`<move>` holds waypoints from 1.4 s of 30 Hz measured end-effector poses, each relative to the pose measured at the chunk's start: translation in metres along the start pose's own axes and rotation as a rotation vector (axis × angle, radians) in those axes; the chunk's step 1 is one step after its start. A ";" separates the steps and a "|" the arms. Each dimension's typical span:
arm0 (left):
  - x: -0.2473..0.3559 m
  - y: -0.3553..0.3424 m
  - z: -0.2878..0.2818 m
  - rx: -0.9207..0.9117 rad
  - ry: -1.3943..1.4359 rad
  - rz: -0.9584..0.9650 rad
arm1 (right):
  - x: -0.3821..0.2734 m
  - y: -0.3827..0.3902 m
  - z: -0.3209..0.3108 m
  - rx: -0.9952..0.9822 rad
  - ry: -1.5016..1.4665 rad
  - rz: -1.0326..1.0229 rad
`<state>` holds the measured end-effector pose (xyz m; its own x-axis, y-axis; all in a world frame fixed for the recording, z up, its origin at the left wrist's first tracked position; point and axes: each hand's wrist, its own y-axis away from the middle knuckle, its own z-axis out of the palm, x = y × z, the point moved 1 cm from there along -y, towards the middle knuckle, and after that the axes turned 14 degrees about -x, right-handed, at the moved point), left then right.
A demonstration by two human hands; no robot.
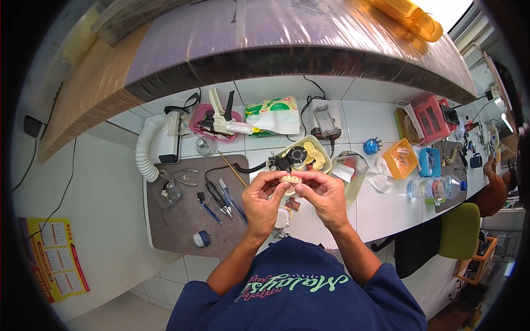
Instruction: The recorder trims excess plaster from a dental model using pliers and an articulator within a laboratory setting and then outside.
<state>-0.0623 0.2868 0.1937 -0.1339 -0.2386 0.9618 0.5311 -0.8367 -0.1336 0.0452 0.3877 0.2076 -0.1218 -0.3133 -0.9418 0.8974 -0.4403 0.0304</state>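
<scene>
My left hand (263,203) and my right hand (323,201) meet at the bench's front middle, fingertips closed around a small tooth-coloured dental piece (290,179) held level between them. Just beyond them, a pale tray (326,168) holds yellowish plaster models (313,153), with a black round device (293,159) on a coiled cord at its left. Below the piece, partly hidden by my fingers, are a dental cast (282,217) and a small reddish item (293,203). Left of my left hand, pen-like tools (223,201) lie on a grey mat (171,226).
A wrapped shelf (298,33) overhangs the bench. A white hose (146,146) stands at left; a pink container (199,118) sits behind. Rightward are an orange bin (398,160), a water bottle (428,187), a green chair (458,231) and another person (493,193) farther along the bench.
</scene>
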 end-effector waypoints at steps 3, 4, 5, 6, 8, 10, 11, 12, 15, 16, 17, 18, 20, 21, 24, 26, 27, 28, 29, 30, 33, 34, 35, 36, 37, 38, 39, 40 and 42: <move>-0.001 0.000 0.000 0.003 -0.007 -0.005 | 0.001 -0.001 -0.001 -0.004 -0.005 0.006; -0.002 0.000 -0.001 0.005 -0.011 -0.006 | 0.001 -0.002 -0.001 -0.007 -0.004 0.003; -0.003 0.000 -0.001 0.006 -0.012 -0.006 | 0.002 -0.003 -0.001 -0.009 -0.003 0.000; -0.004 0.000 -0.001 0.000 0.003 -0.024 | 0.003 -0.003 -0.002 -0.008 -0.003 0.000; -0.008 -0.001 -0.001 -0.006 0.019 -0.041 | 0.008 -0.005 -0.004 0.017 0.004 0.009; -0.016 -0.004 -0.002 -0.008 -0.008 -0.102 | 0.022 -0.012 -0.015 0.019 -0.014 0.024; -0.025 -0.007 -0.004 -0.010 -0.006 -0.103 | 0.031 -0.016 -0.022 0.020 -0.031 0.038; -0.038 -0.010 -0.008 -0.025 0.005 -0.158 | 0.042 -0.020 -0.030 0.017 -0.055 0.048; -0.074 -0.018 -0.019 -0.034 -0.003 -0.214 | 0.071 -0.028 -0.049 0.046 -0.035 0.118; -0.085 -0.020 -0.022 -0.056 -0.037 -0.248 | 0.078 -0.029 -0.054 0.054 -0.024 0.142; -0.095 -0.021 -0.025 -0.077 -0.072 -0.281 | 0.084 -0.030 -0.057 0.058 -0.023 0.143; -0.102 -0.022 -0.026 -0.083 -0.070 -0.285 | 0.089 -0.030 -0.060 0.063 -0.036 0.172; -0.114 -0.021 -0.029 -0.085 -0.083 -0.317 | 0.096 -0.029 -0.065 0.075 -0.051 0.202; -0.112 -0.021 -0.026 -0.094 -0.081 -0.323 | 0.098 -0.028 -0.067 0.091 -0.083 0.215; -0.104 -0.020 -0.019 -0.094 -0.017 -0.363 | 0.102 -0.025 -0.069 0.117 -0.136 0.226; -0.101 -0.018 -0.018 -0.082 0.042 -0.378 | 0.101 -0.023 -0.070 0.122 -0.156 0.223; -0.098 -0.017 -0.017 -0.085 0.042 -0.382 | 0.101 -0.022 -0.070 0.117 -0.206 0.209; -0.095 -0.016 -0.015 -0.076 0.072 -0.367 | 0.101 -0.021 -0.070 0.112 -0.257 0.194; -0.091 -0.016 -0.014 -0.067 0.102 -0.351 | 0.099 -0.020 -0.069 0.115 -0.259 0.195; -0.088 -0.015 -0.014 -0.066 0.101 -0.354 | 0.095 -0.018 -0.067 0.112 -0.280 0.196; -0.076 -0.013 -0.012 -0.060 0.128 -0.361 | 0.081 -0.015 -0.058 0.106 -0.321 0.192; -0.073 -0.013 -0.012 -0.050 0.127 -0.347 | 0.077 -0.014 -0.056 0.103 -0.339 0.186; -0.070 -0.012 -0.011 -0.040 0.127 -0.333 | 0.076 -0.014 -0.055 0.103 -0.341 0.186; -0.068 -0.012 -0.010 -0.043 0.126 -0.334 | 0.075 -0.013 -0.054 0.096 -0.354 0.173; -0.065 -0.012 -0.010 -0.044 0.119 -0.343 | 0.074 -0.013 -0.054 0.089 -0.367 0.161; -0.063 -0.011 -0.009 -0.047 0.112 -0.351 | 0.072 -0.012 -0.053 0.092 -0.369 0.159; -0.062 -0.010 -0.009 -0.049 0.111 -0.352 | 0.071 -0.012 -0.053 0.087 -0.367 0.151; -0.060 -0.009 -0.008 -0.044 0.127 -0.331 | 0.070 -0.012 -0.052 0.082 -0.365 0.144; -0.055 -0.009 -0.006 -0.039 0.142 -0.311 | 0.066 -0.012 -0.050 0.079 -0.372 0.141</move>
<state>-0.0648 0.3045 0.1404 -0.4011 -0.0330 0.9154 0.4141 -0.8979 0.1491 0.0473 0.4144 0.1280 -0.1578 -0.6522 -0.7414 0.8829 -0.4295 0.1899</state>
